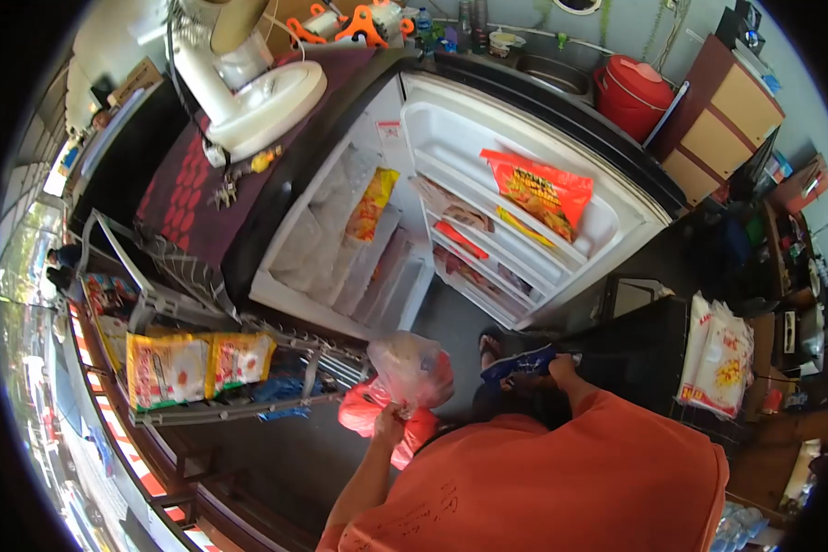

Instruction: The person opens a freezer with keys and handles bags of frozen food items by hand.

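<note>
My left hand (391, 424) is closed around the gathered tops of plastic bags, a clear one (410, 364) with something pale and reddish inside and a red one (366, 408) hanging beside it. On the other side, my right hand (562, 368) grips the edge of a dark blue packet (521, 366) with light printing. Ahead of both hands stands an open freezer (290, 293) with frosted walls and a yellow-red packet (373, 204) inside. Its open door (621, 216) carries a large red-orange packet (541, 195) and several smaller packets on the racks.
A wire rack (239, 414) with yellow packets (168, 368) stands left of the freezer. On top are a white fan base (267, 112) and keys (225, 191). White printed bags (719, 357) lie on a black surface at right. Behind the door sit a red cooler (632, 99) and a sink (554, 75).
</note>
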The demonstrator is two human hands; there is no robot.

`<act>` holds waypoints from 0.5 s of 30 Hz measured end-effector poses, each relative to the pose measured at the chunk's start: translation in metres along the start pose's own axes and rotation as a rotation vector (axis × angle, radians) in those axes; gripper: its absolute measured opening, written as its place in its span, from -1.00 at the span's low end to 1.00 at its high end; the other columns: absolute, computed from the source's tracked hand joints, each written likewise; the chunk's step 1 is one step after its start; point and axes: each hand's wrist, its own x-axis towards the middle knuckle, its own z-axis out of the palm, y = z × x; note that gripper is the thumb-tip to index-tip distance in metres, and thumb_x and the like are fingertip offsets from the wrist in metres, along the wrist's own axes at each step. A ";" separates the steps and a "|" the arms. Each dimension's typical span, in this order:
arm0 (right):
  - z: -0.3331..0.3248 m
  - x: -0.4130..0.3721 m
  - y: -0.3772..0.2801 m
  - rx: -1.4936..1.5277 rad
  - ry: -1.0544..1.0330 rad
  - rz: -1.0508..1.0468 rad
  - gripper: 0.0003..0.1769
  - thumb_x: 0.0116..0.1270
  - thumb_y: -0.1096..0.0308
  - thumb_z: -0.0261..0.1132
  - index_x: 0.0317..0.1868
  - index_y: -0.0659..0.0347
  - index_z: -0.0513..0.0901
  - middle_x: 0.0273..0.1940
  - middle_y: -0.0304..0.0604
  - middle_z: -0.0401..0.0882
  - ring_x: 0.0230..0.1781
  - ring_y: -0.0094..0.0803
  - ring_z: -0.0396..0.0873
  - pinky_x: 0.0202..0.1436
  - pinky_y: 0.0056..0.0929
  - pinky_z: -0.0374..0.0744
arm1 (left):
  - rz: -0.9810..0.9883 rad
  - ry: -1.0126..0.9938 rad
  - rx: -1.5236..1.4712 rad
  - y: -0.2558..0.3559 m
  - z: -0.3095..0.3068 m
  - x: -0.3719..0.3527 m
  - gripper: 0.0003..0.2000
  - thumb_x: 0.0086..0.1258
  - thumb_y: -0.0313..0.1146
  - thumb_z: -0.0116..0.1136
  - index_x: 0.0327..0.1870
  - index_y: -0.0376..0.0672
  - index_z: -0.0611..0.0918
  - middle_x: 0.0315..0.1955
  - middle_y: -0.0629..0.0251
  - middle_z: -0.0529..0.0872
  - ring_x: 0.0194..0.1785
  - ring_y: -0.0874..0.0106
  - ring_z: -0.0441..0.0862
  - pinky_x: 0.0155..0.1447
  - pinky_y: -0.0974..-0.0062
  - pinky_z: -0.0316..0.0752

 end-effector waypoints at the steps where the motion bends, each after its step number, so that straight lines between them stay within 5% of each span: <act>1: -0.006 -0.016 -0.011 0.053 0.071 0.079 -0.74 0.08 0.52 0.11 -0.30 0.31 0.72 -0.32 0.16 0.70 -0.24 -0.02 0.70 -0.17 -0.17 0.57 | -0.024 -0.092 -0.010 -0.006 -0.031 0.007 -0.81 0.19 -0.50 0.06 -0.17 -0.31 0.56 -0.26 0.17 0.66 -0.16 0.27 0.62 0.02 0.33 0.53; 2: -0.012 -0.027 -0.016 0.109 0.143 0.156 -0.75 0.10 0.53 0.09 -0.33 0.31 0.72 -0.34 0.14 0.70 -0.25 -0.02 0.70 -0.18 -0.14 0.55 | -0.036 -0.083 -0.020 -0.014 -0.053 0.003 -0.81 0.19 -0.50 0.06 -0.17 -0.31 0.56 -0.26 0.17 0.66 -0.16 0.27 0.62 0.02 0.33 0.53; 4: -0.011 -0.036 -0.008 0.154 0.185 0.200 -0.77 0.12 0.52 0.09 -0.35 0.31 0.71 -0.35 0.14 0.69 -0.25 0.01 0.69 -0.18 -0.11 0.54 | 0.218 -0.011 0.527 -0.027 -0.085 -0.012 -0.82 0.19 -0.49 0.06 -0.20 -0.29 0.56 -0.26 0.16 0.65 -0.15 0.24 0.62 0.06 0.31 0.54; 5: -0.008 -0.035 -0.006 0.212 0.233 0.226 -0.78 0.14 0.52 0.09 -0.37 0.31 0.70 -0.36 0.14 0.69 -0.25 0.04 0.69 -0.19 -0.09 0.54 | 0.011 0.179 0.099 -0.017 -0.043 -0.046 -0.83 0.17 -0.49 0.07 -0.22 -0.29 0.56 -0.26 0.17 0.64 -0.18 0.24 0.61 0.04 0.29 0.57; 9: 0.012 0.014 0.065 -0.026 0.074 0.047 -0.79 0.18 0.47 0.11 -0.36 0.32 0.70 -0.30 0.16 0.69 -0.21 0.09 0.67 -0.17 -0.08 0.56 | -0.010 0.282 0.226 -0.020 -0.072 -0.085 -0.73 0.14 -0.42 0.10 -0.13 -0.32 0.60 -0.32 0.20 0.65 -0.27 0.23 0.61 -0.05 0.20 0.60; 10: 0.014 0.025 0.074 -0.325 -0.075 -0.039 -0.78 0.18 0.45 0.12 -0.35 0.32 0.71 -0.29 0.16 0.68 -0.19 0.09 0.66 -0.14 -0.07 0.57 | -0.011 0.292 0.223 -0.017 -0.059 -0.104 -0.73 0.14 -0.42 0.10 -0.13 -0.32 0.60 -0.32 0.20 0.65 -0.27 0.23 0.61 -0.05 0.20 0.60; 12: 0.014 0.033 0.077 -0.624 -0.232 -0.131 -0.78 0.18 0.43 0.13 -0.34 0.31 0.71 -0.27 0.17 0.68 -0.18 0.10 0.66 -0.12 -0.07 0.58 | -0.084 0.558 0.636 -0.004 -0.011 -0.151 -0.76 0.13 -0.45 0.10 -0.25 -0.44 0.63 -0.25 0.07 0.69 -0.17 0.22 0.66 -0.04 0.28 0.59; 14: 0.010 0.028 0.067 -0.608 -0.232 -0.145 -0.77 0.16 0.41 0.12 -0.33 0.28 0.72 -0.25 0.16 0.67 -0.16 0.07 0.66 -0.08 -0.10 0.61 | -0.049 0.513 0.785 -0.015 -0.077 -0.151 -0.74 0.14 -0.42 0.14 -0.22 -0.42 0.66 -0.25 0.04 0.72 -0.15 0.17 0.68 -0.04 0.21 0.58; 15: 0.004 0.017 0.053 -0.604 -0.234 -0.144 -0.77 0.16 0.41 0.12 -0.33 0.28 0.72 -0.25 0.16 0.67 -0.16 0.07 0.66 -0.08 -0.10 0.61 | -0.018 0.360 1.342 -0.026 -0.127 -0.145 -0.73 0.15 -0.32 0.22 -0.16 -0.24 0.69 -0.20 0.02 0.73 -0.11 0.11 0.69 -0.02 0.18 0.58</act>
